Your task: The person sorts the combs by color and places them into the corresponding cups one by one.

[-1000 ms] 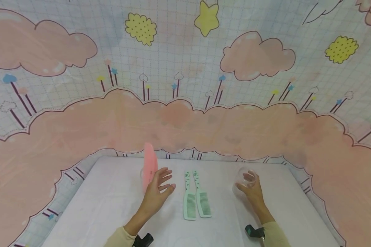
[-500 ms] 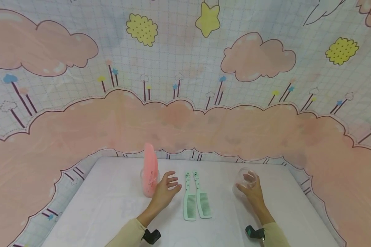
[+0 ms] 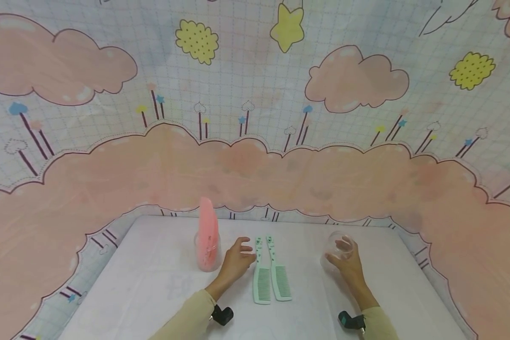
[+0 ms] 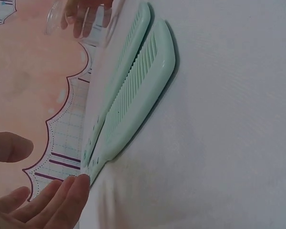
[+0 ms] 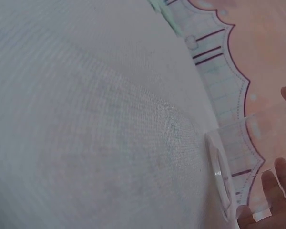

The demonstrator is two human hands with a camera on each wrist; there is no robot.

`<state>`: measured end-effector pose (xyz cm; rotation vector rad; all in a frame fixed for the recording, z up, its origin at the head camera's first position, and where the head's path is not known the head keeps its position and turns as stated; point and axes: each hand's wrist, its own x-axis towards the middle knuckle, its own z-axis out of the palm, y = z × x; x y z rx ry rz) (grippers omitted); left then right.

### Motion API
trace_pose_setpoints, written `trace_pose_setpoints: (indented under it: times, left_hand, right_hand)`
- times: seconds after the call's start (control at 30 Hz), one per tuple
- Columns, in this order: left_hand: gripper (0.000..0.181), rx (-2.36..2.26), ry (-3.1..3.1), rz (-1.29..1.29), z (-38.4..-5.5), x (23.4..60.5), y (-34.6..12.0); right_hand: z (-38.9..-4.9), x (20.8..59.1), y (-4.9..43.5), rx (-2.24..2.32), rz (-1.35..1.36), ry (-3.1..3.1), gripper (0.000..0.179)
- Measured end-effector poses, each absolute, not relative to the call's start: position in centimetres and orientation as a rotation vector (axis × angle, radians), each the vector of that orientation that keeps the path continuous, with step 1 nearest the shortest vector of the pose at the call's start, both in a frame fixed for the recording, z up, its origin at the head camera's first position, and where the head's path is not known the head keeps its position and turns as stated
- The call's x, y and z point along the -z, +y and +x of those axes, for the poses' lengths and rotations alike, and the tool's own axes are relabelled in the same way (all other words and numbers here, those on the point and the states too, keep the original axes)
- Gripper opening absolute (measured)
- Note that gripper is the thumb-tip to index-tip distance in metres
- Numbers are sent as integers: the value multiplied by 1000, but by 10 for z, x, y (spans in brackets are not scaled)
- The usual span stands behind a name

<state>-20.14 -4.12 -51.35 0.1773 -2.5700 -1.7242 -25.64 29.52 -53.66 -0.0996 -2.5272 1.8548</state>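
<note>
Two pale green combs, a left one and a right one, lie side by side on the white table, teeth ends toward me. My left hand hovers just left of their handles, fingers loosely bent and holding nothing. In the left wrist view its fingertips overlap the handle end of the nearer comb. Over at the right, my right hand grips a clear cup standing on the table. The right wrist view shows the cup's base and the fingers around its wall.
A long, flat pink object stands upright in a second clear cup, left of my left hand. The white table ends at a printed cloth backdrop behind. Black wrist cameras sit on both sleeves.
My left hand has moved right, away from the pink object in the cup and toward the comb handles. The right hand stays on its cup.
</note>
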Motion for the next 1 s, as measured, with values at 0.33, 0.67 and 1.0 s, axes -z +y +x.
trace_pose_setpoints:
  times: [0.33,0.67,1.0]
  left_hand:
    - [55,1674,-2662,257,-210,523,-31]
    - [49,1429,-2777,418,-219,527,-21]
    - [47,1302,-2814,463,-224,529,-17]
  right_hand:
    - [-254,534,295,-1875,-80,-2514,91]
    - [-256,535,296,-1854,-75,-2522,92]
    - [-257,537,296,-1837,-41,-2509,89]
